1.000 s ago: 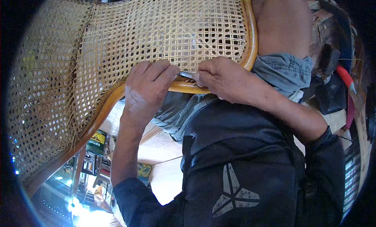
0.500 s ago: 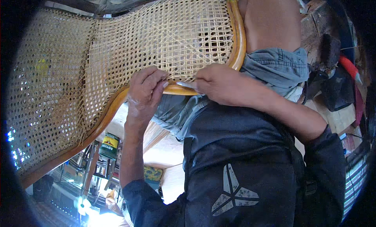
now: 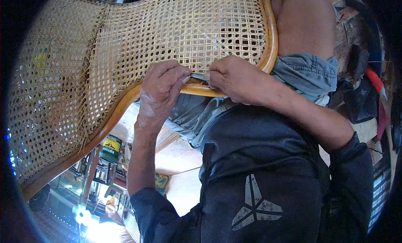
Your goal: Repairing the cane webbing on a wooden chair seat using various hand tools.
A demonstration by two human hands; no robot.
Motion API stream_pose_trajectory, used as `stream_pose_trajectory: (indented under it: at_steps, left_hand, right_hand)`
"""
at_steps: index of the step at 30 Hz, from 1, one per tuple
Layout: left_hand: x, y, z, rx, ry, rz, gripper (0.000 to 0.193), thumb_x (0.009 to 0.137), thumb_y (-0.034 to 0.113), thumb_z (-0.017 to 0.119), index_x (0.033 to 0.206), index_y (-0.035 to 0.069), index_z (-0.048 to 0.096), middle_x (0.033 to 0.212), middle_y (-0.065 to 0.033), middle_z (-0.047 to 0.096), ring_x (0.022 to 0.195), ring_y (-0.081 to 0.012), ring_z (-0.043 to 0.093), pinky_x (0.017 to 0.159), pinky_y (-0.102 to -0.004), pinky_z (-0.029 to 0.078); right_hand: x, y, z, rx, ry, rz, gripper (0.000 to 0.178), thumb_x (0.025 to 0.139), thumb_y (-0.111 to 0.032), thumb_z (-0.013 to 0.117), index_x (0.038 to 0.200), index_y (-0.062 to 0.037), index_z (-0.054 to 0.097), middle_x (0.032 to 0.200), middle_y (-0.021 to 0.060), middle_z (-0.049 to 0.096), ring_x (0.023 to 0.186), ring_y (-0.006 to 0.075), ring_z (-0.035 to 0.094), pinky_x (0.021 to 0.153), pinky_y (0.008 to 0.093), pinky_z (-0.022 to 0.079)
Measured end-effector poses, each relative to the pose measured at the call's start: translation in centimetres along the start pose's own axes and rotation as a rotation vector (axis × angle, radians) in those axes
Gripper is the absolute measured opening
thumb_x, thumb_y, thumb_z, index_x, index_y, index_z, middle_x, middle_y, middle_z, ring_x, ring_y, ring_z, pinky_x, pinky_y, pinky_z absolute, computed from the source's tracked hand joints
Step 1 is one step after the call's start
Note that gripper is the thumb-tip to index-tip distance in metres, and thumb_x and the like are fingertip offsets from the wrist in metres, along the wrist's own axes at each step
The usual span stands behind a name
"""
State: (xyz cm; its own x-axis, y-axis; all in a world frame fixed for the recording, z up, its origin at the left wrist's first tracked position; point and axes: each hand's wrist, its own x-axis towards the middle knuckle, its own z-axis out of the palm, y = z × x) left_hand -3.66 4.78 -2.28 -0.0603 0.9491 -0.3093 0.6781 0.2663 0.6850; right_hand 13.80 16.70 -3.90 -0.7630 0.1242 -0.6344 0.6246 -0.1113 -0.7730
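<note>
A: Grip status?

B: Right hand [image 3: 234,77] is closed around a small metal tool [image 3: 200,76]; only a short grey end shows, poking out toward 9 o'clock. Left hand [image 3: 161,86] has its fingers curled tight, tips pinched at that same end, right on the frame [image 3: 125,104] edge. Can't tell if a cane strand sits between the fingertips; too small.

A: Where's the work?

B: Lower edge of the cane panel [image 3: 180,29], where the weave meets the curved wooden frame. Panel fills 10 to 1 o'clock of the view; frame sweeps from 8 o'clock up through centre and bends up at 1. Hands meet dead centre, knuckles nearly touching.

A: Around it?

B: Denim shorts [image 3: 307,73] and a bare knee [image 3: 305,23] at 1–2 o'clock, frame resting against the leg. Dark shirt [image 3: 259,167] at 5–6. Green can [image 3: 109,148] at 8, under the frame.

A: How to do it well?

B: My read: keep the tool low and flat along the frame, tip going into the edge holes, not the open weave. Left fingers should stay close to the tip for guidance but clear of it. Short, controlled pushes; a slip would tear a strand or nick a fingertip. Brace the frame on the leg so it doesn't rock.
</note>
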Motion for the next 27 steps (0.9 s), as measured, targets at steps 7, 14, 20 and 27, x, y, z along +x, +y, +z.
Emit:
stream_pose_trajectory:
  at_steps: [7, 14, 20, 27]
  left_hand:
    - [0.7, -0.5, 0.2, 0.049, -0.029, 0.033, 0.017, 0.077, 0.004, 0.070, 0.094, 0.006, 0.067, 0.096, -0.0080, 0.063, 0.091, -0.0243, 0.059, 0.080, -0.0359, 0.047]
    - [1.0, -0.2, 0.3, 0.210, -0.001, 0.181, 0.019, 0.075, 0.007, 0.071, 0.093, 0.006, 0.065, 0.095, -0.0064, 0.062, 0.086, -0.0244, 0.059, 0.076, -0.0391, 0.046]
    - [1.3, 0.1, 0.0, 0.251, -0.052, 0.193, 0.017, 0.076, 0.006, 0.068, 0.093, 0.007, 0.065, 0.095, -0.0058, 0.062, 0.086, -0.0239, 0.060, 0.075, -0.0392, 0.046]
    - [0.9, -0.2, 0.0, 0.174, -0.029, 0.142, 0.015, 0.077, 0.007, 0.069, 0.092, 0.008, 0.067, 0.096, -0.0065, 0.065, 0.089, -0.0245, 0.062, 0.080, -0.0385, 0.046]
  right_hand:
    - [-0.2, 0.4, 0.0, 0.177, 0.003, 0.145, 0.034, 0.093, -0.025, 0.049, 0.079, 0.0044, 0.061, 0.062, 0.0138, 0.056, 0.053, 0.0224, 0.055, 0.051, 0.0348, 0.046]
    - [-0.3, -0.3, -1.1, 0.041, -0.049, 0.017, 0.026, 0.088, -0.015, 0.050, 0.084, 0.0072, 0.062, 0.074, 0.0237, 0.061, 0.055, 0.0316, 0.064, 0.058, 0.0403, 0.054]
    - [-0.3, -0.4, -1.6, 0.103, -0.181, 0.137, 0.022, 0.087, -0.011, 0.048, 0.090, 0.0050, 0.063, 0.077, 0.0197, 0.060, 0.052, 0.0279, 0.063, 0.057, 0.0364, 0.055]
    - [-1.9, 0.5, -3.7, 0.007, -0.077, 0.015, 0.024, 0.089, -0.016, 0.050, 0.089, 0.0038, 0.063, 0.070, 0.0131, 0.059, 0.048, 0.0228, 0.056, 0.050, 0.0336, 0.050]
